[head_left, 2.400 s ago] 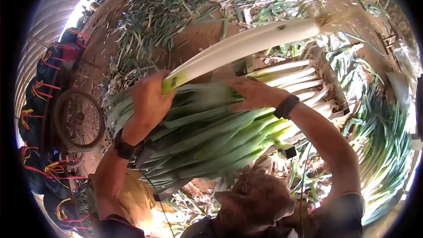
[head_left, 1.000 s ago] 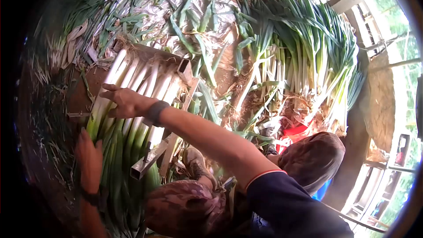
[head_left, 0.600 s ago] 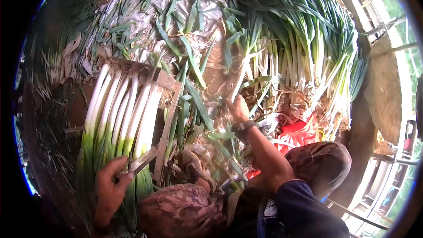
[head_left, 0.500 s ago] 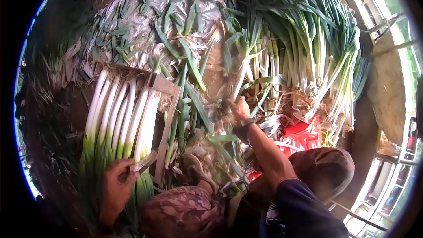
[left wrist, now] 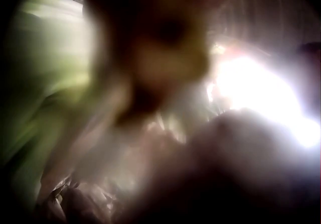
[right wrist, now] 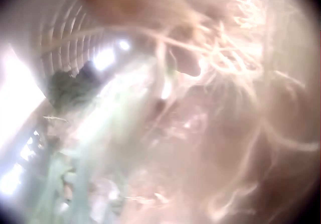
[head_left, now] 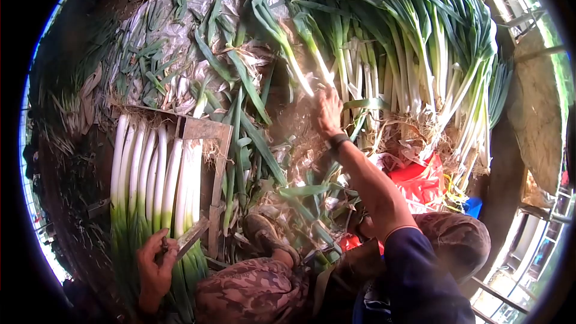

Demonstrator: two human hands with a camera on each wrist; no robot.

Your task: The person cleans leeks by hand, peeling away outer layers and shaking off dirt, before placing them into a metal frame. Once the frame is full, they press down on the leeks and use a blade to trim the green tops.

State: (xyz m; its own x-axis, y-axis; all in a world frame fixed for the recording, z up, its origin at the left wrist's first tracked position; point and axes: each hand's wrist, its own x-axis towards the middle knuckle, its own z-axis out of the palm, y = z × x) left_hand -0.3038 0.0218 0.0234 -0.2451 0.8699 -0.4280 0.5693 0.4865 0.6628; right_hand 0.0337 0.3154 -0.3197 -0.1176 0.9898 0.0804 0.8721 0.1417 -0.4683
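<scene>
My left hand (head_left: 157, 267) is at the near end of a metal bar (head_left: 193, 235), thumb and fingers curled round it. This bar crosses the green part of a row of leeks (head_left: 141, 171), whose roots lie against the far side of a metal frame (head_left: 207, 129). In the left wrist view everything near the hand is blurred. My right hand (head_left: 329, 113) reaches forward and holds a leek (head_left: 321, 60) by its root end. Another leek (head_left: 292, 60) slants beside it. Pale roots (right wrist: 230, 53) hang close in the right wrist view.
A large pile of leeks (head_left: 414, 48) stands at the right with roots toward me. Leaf scraps and a pale sheet (head_left: 180, 36) cover the ground beyond. A red plastic bag (head_left: 420, 183) lies by the right knee (head_left: 459, 246). A shoe (head_left: 267, 234) rests near the frame.
The view has turned toward the pile. My right hand left the framed leeks, took a leek's root end and has moved farther forward. My left hand went to the bar and stays there.
</scene>
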